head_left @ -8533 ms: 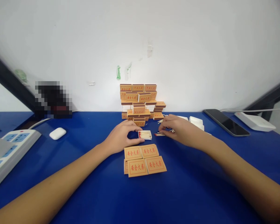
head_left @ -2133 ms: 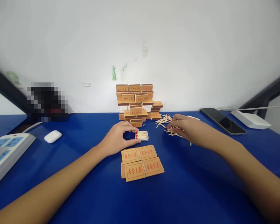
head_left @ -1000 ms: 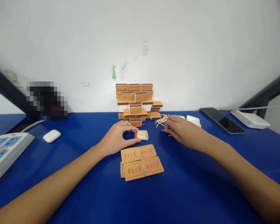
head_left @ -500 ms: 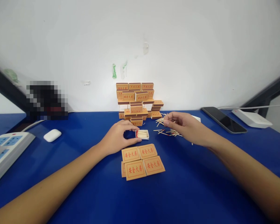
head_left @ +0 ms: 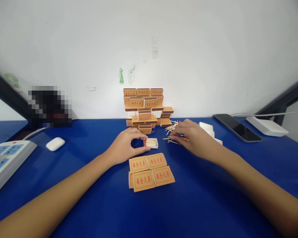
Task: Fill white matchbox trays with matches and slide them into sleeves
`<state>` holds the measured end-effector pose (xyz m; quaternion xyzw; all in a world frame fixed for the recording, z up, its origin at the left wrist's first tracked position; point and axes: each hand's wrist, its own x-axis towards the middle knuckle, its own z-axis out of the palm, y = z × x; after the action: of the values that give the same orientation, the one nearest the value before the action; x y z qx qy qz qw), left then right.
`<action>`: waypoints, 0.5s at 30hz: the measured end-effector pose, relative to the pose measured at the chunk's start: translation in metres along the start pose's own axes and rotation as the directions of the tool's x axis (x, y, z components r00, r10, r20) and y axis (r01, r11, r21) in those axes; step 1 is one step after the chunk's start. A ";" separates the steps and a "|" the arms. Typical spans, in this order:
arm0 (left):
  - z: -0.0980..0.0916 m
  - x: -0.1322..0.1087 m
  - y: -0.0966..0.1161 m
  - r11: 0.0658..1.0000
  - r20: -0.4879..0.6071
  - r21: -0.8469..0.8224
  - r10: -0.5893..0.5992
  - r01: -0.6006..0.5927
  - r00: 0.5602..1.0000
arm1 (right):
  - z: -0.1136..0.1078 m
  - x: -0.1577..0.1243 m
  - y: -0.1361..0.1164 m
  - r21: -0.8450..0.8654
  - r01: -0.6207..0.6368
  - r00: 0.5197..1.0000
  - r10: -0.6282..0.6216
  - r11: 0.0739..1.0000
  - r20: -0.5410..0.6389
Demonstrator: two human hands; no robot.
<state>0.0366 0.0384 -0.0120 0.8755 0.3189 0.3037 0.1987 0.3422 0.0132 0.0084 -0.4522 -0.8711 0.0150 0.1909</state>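
Observation:
My left hand (head_left: 127,144) grips a small white matchbox tray (head_left: 156,145) between thumb and fingers. Inside it lies a row of matchsticks (head_left: 151,142), red heads toward my palm. My right hand (head_left: 192,137) is low over a loose pile of matchsticks (head_left: 172,127), thumb and fingertips drawn together against them. Whether a match is caught between those fingertips I cannot make out. Just in front of the tray lie several flat orange matchbox sleeves (head_left: 144,180) with red lettering.
Stacked matchboxes (head_left: 144,115) form a structure against the white wall. White trays (head_left: 206,127) sit partly behind my right hand. A phone (head_left: 238,127) and a white box (head_left: 267,126) lie at right. An earbud case (head_left: 55,144) and a power strip (head_left: 15,158) are at left.
My right hand has moved slightly left and down onto the loose matchsticks, uncovering more of the white trays behind it. My left hand stays on the filled tray.

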 end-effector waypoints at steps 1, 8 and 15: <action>0.000 0.000 0.000 1.000 0.001 0.000 -0.001 0.001 1.000 | 0.000 0.000 0.000 -0.003 0.012 1.000 -0.012 1.000 -0.001; -0.001 0.000 0.000 1.000 0.007 0.010 -0.013 0.013 1.000 | -0.003 0.000 -0.004 0.023 0.031 0.999 -0.031 0.999 0.033; -0.001 0.000 0.000 1.000 0.004 0.007 -0.005 0.005 1.000 | -0.002 -0.002 -0.003 0.026 0.026 0.996 -0.028 0.999 0.084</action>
<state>0.0362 0.0388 -0.0117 0.8762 0.3216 0.3001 0.1969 0.3415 0.0093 0.0101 -0.4371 -0.8841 0.0422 0.1597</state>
